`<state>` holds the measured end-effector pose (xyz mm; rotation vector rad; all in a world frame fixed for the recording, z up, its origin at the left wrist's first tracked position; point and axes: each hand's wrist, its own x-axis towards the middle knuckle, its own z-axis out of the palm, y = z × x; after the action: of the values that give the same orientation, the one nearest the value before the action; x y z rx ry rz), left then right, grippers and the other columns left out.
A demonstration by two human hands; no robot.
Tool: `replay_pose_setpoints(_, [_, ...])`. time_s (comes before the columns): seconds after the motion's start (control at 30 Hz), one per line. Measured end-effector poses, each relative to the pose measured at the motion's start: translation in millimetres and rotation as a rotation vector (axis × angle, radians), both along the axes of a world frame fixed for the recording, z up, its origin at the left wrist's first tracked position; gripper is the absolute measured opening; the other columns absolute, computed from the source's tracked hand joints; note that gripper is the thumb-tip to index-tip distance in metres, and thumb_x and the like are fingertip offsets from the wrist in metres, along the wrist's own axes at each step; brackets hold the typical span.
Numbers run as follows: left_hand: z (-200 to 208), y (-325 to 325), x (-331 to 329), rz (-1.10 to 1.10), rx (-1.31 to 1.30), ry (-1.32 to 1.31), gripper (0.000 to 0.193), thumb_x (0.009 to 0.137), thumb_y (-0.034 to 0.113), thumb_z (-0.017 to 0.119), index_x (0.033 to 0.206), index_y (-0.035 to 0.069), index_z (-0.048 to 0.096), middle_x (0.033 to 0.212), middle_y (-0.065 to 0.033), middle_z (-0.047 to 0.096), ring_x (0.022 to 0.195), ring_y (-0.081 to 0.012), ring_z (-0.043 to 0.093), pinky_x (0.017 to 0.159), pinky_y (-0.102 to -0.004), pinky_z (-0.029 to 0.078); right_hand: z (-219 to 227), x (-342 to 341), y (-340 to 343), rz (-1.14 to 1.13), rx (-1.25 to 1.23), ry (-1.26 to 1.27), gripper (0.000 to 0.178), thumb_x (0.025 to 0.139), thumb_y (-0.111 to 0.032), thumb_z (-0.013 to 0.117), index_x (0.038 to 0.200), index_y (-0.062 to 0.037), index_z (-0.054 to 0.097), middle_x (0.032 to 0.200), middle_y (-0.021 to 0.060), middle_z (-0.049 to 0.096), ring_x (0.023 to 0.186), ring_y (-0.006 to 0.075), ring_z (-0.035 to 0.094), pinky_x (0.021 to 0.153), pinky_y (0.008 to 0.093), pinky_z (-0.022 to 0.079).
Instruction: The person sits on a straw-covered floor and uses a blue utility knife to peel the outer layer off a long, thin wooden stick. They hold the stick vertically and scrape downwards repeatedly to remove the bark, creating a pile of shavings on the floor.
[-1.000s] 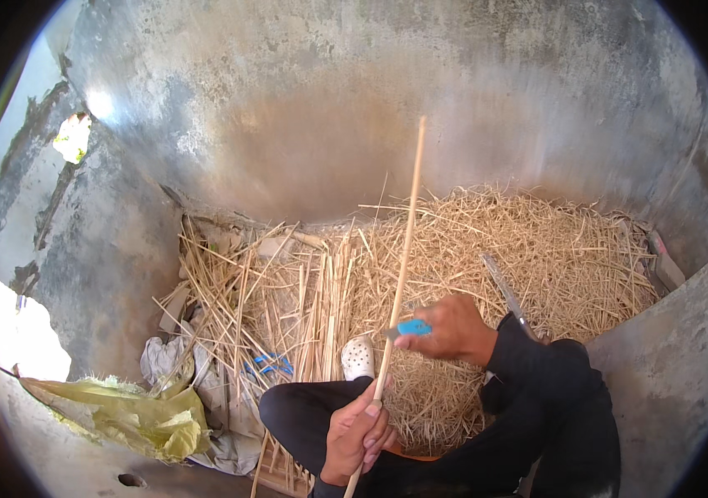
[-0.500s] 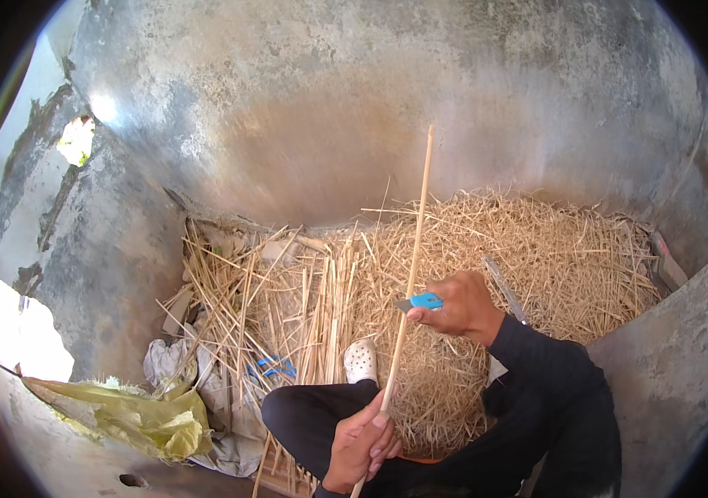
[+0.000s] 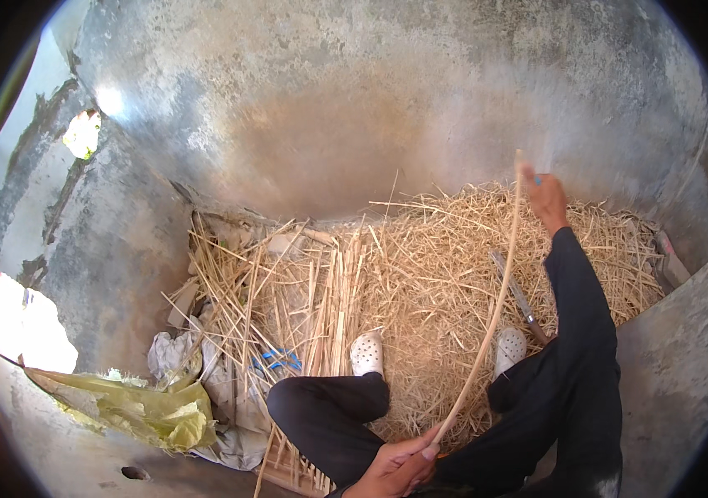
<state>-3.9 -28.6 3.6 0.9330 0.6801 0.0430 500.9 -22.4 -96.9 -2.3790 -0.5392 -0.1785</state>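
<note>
Now one bamboo strip bows from the left hand, whose fingers are closed around its lower part, toward the right hand, which has moved from mid-strip to beside the far tip; the blade stroke seems nearly spent. That hand is curled around one blue-handled cutter, blade too blurred to tell. Around lie one straw heap, one long knife, two white clogs and one yellow sheet.

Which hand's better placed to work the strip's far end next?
Likely the right hand: it's up by the far end of the pale strip, with a blue object showing in it. The left hand holds the strip lower down.
</note>
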Motion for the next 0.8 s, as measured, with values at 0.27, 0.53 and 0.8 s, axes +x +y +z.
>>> replay_pose_setpoints(0.27, [-36,57,20,0.036,0.274,-0.052,0.042,0.099,0.016,0.042,0.139,0.000,0.039,0.054,0.0012,0.041,0.038,-0.0064,0.037,0.047,-0.0200,0.038,-12,-64,11,0.343,0.193,0.278,0.072,0.089,-0.068,0.041,0.051,-0.0073,0.046,0.048,-0.0014,0.040,0.043,0.0149,0.037,0.045,0.0356,0.032])
replay_pose_setpoints(0.53, [-40,96,72,-0.229,0.443,-0.136,0.041,0.101,0.018,0.041,0.139,0.003,0.039,0.059,0.0003,0.047,0.044,-0.0053,0.042,0.043,-0.0181,0.037,43,-191,29,0.781,0.684,0.893,0.037,0.095,-0.033,0.055,0.071,-0.0059,0.055,0.048,-0.0075,0.032,0.039,0.0043,0.028,0.039,0.0218,0.024])
replay_pose_setpoints(0.8, [-53,118,105,-0.200,0.464,-0.135,0.026,0.101,0.026,0.043,0.095,0.003,0.054,0.054,0.0025,0.045,0.042,-0.0054,0.041,0.041,-0.0183,0.033,37,-192,35,0.768,0.717,1.119,0.033,0.096,-0.032,0.054,0.077,-0.0061,0.054,0.049,-0.0078,0.032,0.039,0.0038,0.027,0.039,0.0214,0.022])
